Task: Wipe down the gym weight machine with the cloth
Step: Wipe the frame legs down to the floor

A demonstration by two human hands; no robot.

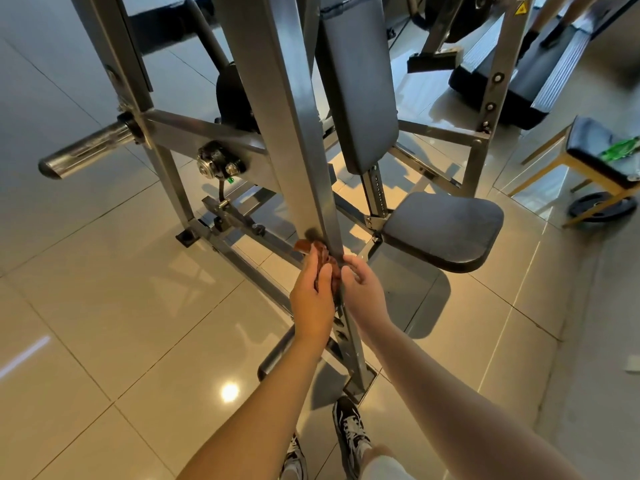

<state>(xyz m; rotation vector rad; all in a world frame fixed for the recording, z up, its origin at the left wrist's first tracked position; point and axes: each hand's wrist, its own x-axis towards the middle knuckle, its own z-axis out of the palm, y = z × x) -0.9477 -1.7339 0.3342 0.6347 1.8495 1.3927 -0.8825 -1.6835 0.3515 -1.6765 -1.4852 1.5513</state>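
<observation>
Left hand (311, 299) reaches forward with its fingers curled round a bunched brown cloth (320, 256), pressing it against the left face of the machine's slanted steel post (294, 133). The cloth sits low on that post, just above a row of adjustment holes, and a fold of it sticks out to the left of the knuckles. Far up and to the left of this hand, a bare plate-loading bar (86, 147) juts out from the gym weight machine (180, 129)'s frame.

Just across the post is the right hand (363, 285). Its fingers are loosely bent with the tips at the post's right edge, and it holds nothing that I can see. The two hands nearly meet, with only the post between them.

Beyond and to the right of the right hand is the dark padded seat (446, 230), with the long back pad (356, 91) rising above it. Farther right, well apart from both hands, a wooden-legged stool (602, 147) carries something green, and a weight plate (602, 204) lies on the tiled floor (138, 306) under it. Below the hands, at the foot of the post, are the person's sneakers (349, 434).
</observation>
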